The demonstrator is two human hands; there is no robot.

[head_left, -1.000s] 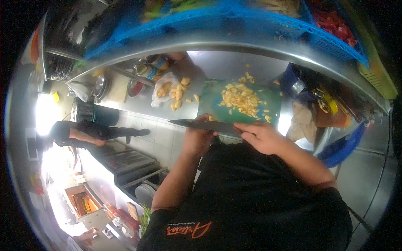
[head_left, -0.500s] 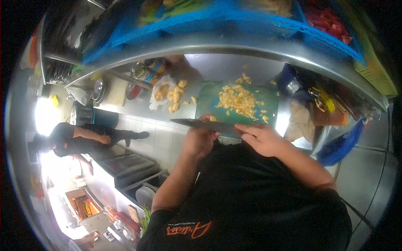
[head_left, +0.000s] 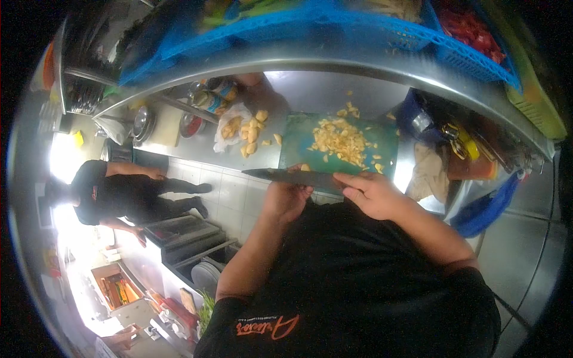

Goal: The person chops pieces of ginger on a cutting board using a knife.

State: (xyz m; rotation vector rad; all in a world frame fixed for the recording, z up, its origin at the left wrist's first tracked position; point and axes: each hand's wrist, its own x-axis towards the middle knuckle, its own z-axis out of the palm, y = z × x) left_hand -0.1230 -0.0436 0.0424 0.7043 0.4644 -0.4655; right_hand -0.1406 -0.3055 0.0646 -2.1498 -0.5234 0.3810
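My right hand (head_left: pixel 376 194) is closed around the handle of a large dark-bladed knife (head_left: pixel 280 176), which lies level across the front of my body, tip to the left. Behind the blade my left hand (head_left: pixel 286 201) is closed, with a small pale-yellow vegetable piece (head_left: pixel 305 167) showing at its fingertips past the blade's far edge. The blade hides part of those fingers. Just beyond both hands a green cutting board (head_left: pixel 296 140) carries a spread of chopped pale-yellow pieces (head_left: pixel 339 142). Peeled whole lumps (head_left: pixel 252 132) sit left of the board, some in a white plastic bag (head_left: pixel 222 145).
Blue plastic baskets (head_left: pixel 382 27) stand on a steel shelf (head_left: pixel 334 68) above the counter. A dark blue container (head_left: pixel 412 113) and a brown cloth (head_left: pixel 430 170) lie right of the board. Jars (head_left: pixel 209 100) stand back left. A co-worker (head_left: pixel 113 191) stands far left.
The co-worker at far left has shifted posture, arm and legs now further apart. My hands and the knife stay almost in place.
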